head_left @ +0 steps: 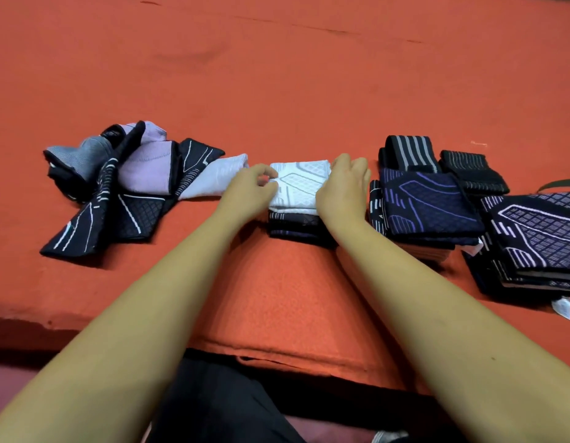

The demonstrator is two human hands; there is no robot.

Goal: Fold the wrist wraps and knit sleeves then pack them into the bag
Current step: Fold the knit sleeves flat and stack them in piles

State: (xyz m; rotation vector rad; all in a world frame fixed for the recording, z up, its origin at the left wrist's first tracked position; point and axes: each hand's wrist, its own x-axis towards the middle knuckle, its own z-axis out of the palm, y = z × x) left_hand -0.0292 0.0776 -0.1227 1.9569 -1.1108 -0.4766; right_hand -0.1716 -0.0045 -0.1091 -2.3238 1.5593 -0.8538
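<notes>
Fingers (268, 187) of left hand (248, 195) pinch left edge of white folded knit sleeve (301, 183); right hand (341, 190) curls round its right edge. Sleeve tops small dark folded stack (293, 227) on orange felt table (277, 91).

Orange-red cloth-covered table (277, 75) with knitted sleeves and wraps laid out in a row.
At the left lies a loose heap (130, 187) of dark and lilac sleeves. In the middle sits a small folded stack (293, 225) topped by a white sleeve (299, 183). To the right are a purple-lined stack (427, 206) and a far-right stack (533, 238), with striped wraps (408, 151) behind.
</notes>
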